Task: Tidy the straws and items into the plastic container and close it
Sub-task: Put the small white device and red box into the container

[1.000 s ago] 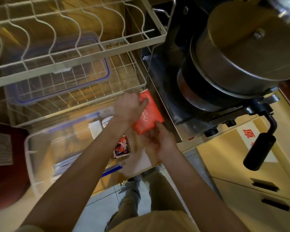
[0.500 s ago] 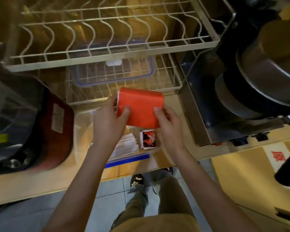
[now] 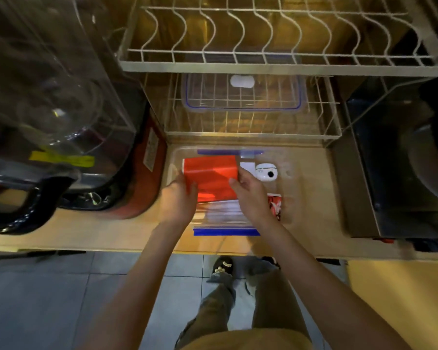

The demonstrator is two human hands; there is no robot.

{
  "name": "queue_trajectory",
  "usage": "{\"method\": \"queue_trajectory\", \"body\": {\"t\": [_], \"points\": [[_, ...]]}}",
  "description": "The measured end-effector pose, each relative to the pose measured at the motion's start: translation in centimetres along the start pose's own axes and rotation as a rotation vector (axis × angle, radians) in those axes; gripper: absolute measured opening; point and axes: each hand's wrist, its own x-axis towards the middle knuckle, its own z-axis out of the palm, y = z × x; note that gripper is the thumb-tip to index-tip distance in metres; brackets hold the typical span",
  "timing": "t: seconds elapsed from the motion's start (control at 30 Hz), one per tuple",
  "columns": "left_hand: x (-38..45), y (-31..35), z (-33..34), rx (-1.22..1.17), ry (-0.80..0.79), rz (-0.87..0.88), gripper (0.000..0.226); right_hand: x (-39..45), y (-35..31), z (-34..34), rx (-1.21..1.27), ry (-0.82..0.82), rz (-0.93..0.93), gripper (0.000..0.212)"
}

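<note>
My left hand (image 3: 178, 195) and right hand (image 3: 250, 195) fill the open top of the plastic container (image 3: 292, 157) on the counter (image 3: 106, 236), with the red packet (image 3: 213, 178) between them. The wire rack (image 3: 250, 132) crowds the container's far edge. A red appliance (image 3: 142, 198) stands just beside its left wall, and a steel machine (image 3: 359, 188) near its right. The counter's front edge is open.

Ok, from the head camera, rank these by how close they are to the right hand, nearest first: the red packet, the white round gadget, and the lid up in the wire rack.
1. red packet: held between right hand and left hand, inside the plastic container.
2. white round gadget: just beyond the right hand, in the container.
3. lid: farthest, on the lower shelf of the wire rack.
</note>
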Motion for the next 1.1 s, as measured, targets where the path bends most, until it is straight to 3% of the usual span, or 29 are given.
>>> {"method": "queue_trajectory", "body": {"t": [0.17,0.47,0.87,1.0,1.1], "points": [[-0.4,-0.3,0.8,0.026,-0.078,0.053,0.072,0.8,-0.2,0.6,-0.038,0.023,0.039,0.027],[-1.0,-0.8,1.6,0.058,-0.154,0.116,0.085,1.5,0.0,0.0,-0.23,-0.037,0.133,0.031],[-0.1,-0.6,1.6,0.185,-0.225,0.034,0.076,1.5,-0.2,0.1,-0.4,-0.107,0.125,0.032],[0.0,-1.0,1.2,0.293,-0.169,0.155,0.065,1.8,0.3,-0.9,-0.413,-0.122,0.124,0.029],[0.6,-1.1,1.2,0.419,-0.212,0.339,0.061,1.8,0.7,-1.3,-0.68,-0.348,0.057,0.02]]}}
